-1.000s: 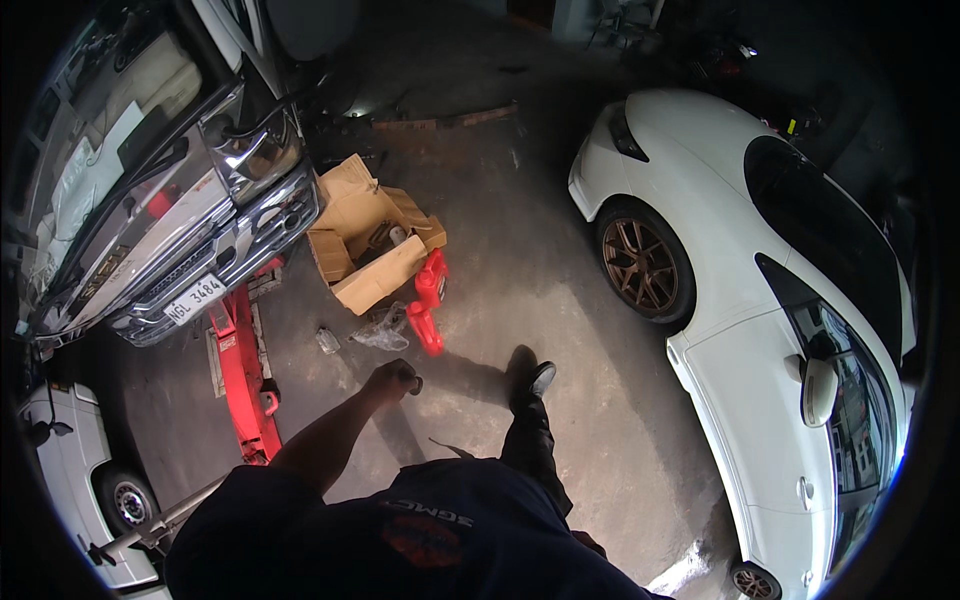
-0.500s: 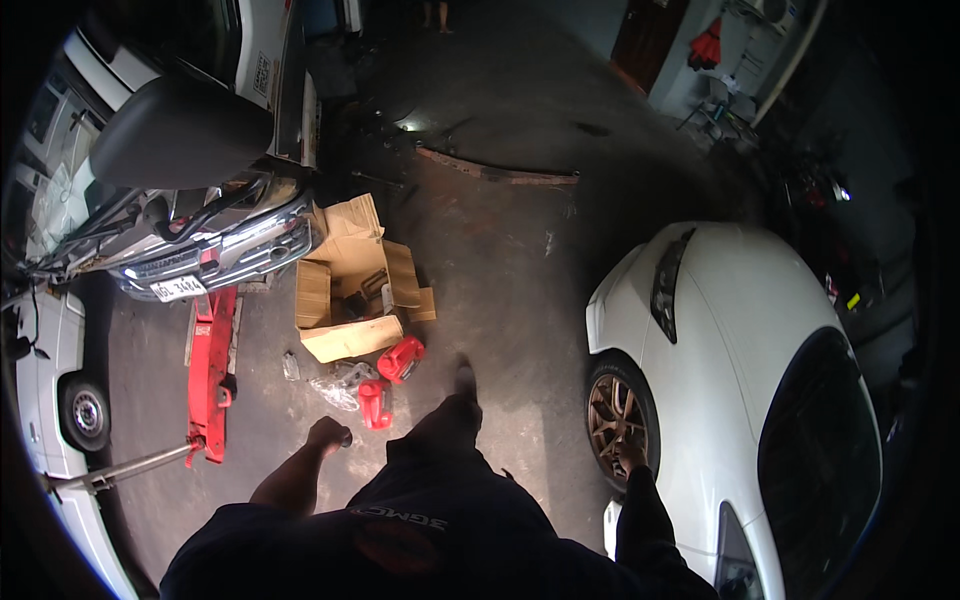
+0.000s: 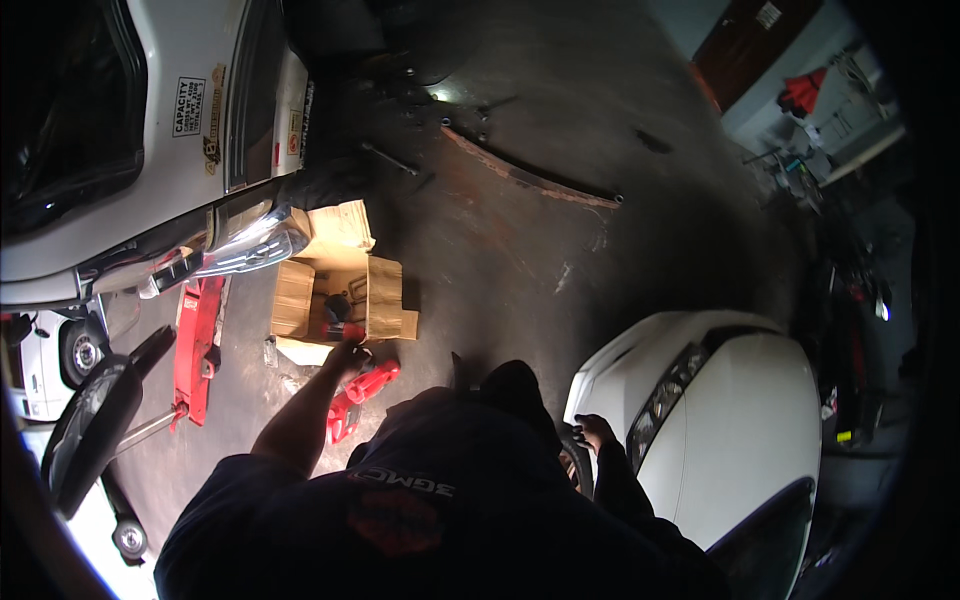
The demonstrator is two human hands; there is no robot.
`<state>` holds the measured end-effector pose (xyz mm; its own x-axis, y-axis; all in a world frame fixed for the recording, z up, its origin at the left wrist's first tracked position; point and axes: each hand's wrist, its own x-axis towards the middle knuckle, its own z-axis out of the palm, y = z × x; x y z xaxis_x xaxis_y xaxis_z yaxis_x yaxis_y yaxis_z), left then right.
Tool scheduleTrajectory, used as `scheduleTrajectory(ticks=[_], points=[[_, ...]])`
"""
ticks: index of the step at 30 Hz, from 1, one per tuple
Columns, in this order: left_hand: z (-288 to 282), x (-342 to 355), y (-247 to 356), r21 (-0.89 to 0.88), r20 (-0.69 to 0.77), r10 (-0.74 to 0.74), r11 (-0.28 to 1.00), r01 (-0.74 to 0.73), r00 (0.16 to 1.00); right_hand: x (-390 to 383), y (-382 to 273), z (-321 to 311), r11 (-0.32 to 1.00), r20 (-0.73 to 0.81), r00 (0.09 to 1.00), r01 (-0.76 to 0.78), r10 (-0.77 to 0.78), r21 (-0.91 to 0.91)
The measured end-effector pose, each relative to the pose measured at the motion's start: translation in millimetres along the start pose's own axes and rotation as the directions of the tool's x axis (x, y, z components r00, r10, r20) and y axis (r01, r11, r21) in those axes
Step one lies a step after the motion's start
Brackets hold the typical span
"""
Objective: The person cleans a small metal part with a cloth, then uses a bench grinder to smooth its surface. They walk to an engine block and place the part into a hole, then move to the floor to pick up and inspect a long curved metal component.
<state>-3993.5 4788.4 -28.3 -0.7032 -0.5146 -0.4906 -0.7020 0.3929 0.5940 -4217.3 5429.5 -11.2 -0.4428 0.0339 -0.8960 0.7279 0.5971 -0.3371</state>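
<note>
My left hand is closed on a small dark object I cannot make out, above two red plastic jugs lying on the floor. Just beyond it, an opened cardboard box holds dark parts I cannot identify. My right hand is beside the white car's front, fingers curled around something small and dark, too unclear to name.
A red floor jack with a long handle lies left, beneath a silver-bumpered vehicle. A curved rusty metal bar and a wrench-like tool lie ahead. A brown door and cluttered wall are at back right.
I have moved forward: the box is closer to my left hand, which has risen over the jugs, and the white car has slid down in view. My right hand has shifted slightly left and up.
</note>
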Motion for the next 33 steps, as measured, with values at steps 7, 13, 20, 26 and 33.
scheduleTrajectory(ticks=[7,13,20,26,33], points=[[-44.2,180.1,152.7,0.428,0.221,0.325,0.815,-0.391,0.919,107.7,-125.4,-66.8,0.967,0.018,0.973,-0.225,0.229,-0.121],[-14.1,238.3,143.4,0.45,0.098,-0.191,0.884,0.128,0.977,230.5,-342.1,-138.8,0.974,0.146,0.977,-0.126,0.155,-0.188],[5.8,248.0,199.6,-0.22,0.152,-0.617,0.741,0.635,0.772,322.0,-717.1,-197.8,0.945,0.095,0.984,0.173,-0.152,-0.277],[34.4,352.6,261.1,-0.401,0.208,-0.763,0.504,0.765,0.612,384.2,-949.5,-155.8,0.835,0.078,0.934,0.347,-0.348,-0.427],[-43.3,552.0,324.0,-0.618,0.083,-0.694,0.528,0.583,0.716,401.9,-1109.6,-89.6,0.627,0.391,0.912,0.378,-0.125,-0.681]])
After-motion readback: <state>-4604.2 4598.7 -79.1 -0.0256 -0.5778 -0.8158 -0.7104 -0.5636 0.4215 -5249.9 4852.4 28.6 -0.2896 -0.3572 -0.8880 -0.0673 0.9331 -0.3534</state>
